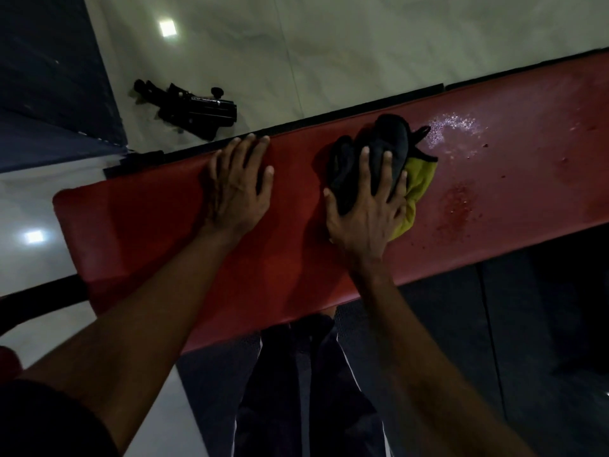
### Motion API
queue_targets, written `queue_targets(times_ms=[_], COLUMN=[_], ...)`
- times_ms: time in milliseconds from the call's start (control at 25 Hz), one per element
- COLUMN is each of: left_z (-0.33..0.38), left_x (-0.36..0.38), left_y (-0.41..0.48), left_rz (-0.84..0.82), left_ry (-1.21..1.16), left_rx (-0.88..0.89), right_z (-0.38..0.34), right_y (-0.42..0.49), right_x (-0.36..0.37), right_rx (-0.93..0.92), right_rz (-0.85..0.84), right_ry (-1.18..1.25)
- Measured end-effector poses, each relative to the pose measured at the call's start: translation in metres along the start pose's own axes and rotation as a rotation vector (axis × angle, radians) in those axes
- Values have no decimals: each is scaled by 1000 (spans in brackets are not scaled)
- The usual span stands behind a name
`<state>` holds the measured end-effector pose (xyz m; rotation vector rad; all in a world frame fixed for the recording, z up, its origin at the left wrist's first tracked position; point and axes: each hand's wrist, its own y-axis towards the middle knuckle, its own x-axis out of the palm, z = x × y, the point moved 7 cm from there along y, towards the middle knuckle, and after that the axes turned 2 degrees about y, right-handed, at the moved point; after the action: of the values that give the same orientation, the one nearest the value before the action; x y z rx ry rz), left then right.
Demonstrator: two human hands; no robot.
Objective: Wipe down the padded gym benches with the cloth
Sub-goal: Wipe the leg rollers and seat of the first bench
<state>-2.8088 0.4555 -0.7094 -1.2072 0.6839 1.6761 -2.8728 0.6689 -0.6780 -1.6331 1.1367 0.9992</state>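
Currently mid-wipe: right hand (365, 212), flat and spread, presses cloth (418, 183) on red bench (148, 219), frame ctr; left hand (239, 186) flat, bracing pad. Next, likely: push cloth twd wet spots (454, 127), upper right.

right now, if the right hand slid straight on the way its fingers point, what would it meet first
The right hand presses the cloth. Straight ahead lies a short strip of bare bench pad, then its far edge. The wet patch sits off to the right, likely missed.
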Motion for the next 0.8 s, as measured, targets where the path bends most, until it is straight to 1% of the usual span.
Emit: queue_targets(times_ms=[120,160,200,240,320,360,400,440,520,560,600,640,680,800], left_z=[-4,-4,-3,-3,-2,-3,-4,-4,-4,-4,-4,-4,-5,-6], left_x=[7,8,9,9,9,8,8,8,9,10,10,10,10,11], left_y=[-1,-2,-3,-3,-2,-3,-3,-3,-3,-3,-3,-3,-3,-3], left_rz=[-25,-17,-2,12,21,28,37,42,30,25,27,31,31,20], left_ry=[67,94,117,130,123,115,107,100,93,93,95,97,97,97], left_rx=[26,36,37,30,16,11,8,7,3,3,2,1,2,1], right_z=[-2,-4,-10,-20,-37,-41,-42,-39,-32,-35,-44,-57,-70,-85], right_y=[39,46,50,52,55,60,69,79,100,106,108,108,105,108], right_x=[-6,-8,-9,-9,-8,-8,-9,-9,-8,-4,1,6,9,8], right_rx=[42,25,-35,-142,-393,-464,-462,-399,-213,-151,-132,-154,-214,-464], right_rz=[64,76,79,65,-17,-67,-103,-108,-102,-119,-142,-156,-166,-238], right_ry=[-32,-27,-27,-39,-84,-104,-125,-140,-113,-89,-79,-88,-116,-206])
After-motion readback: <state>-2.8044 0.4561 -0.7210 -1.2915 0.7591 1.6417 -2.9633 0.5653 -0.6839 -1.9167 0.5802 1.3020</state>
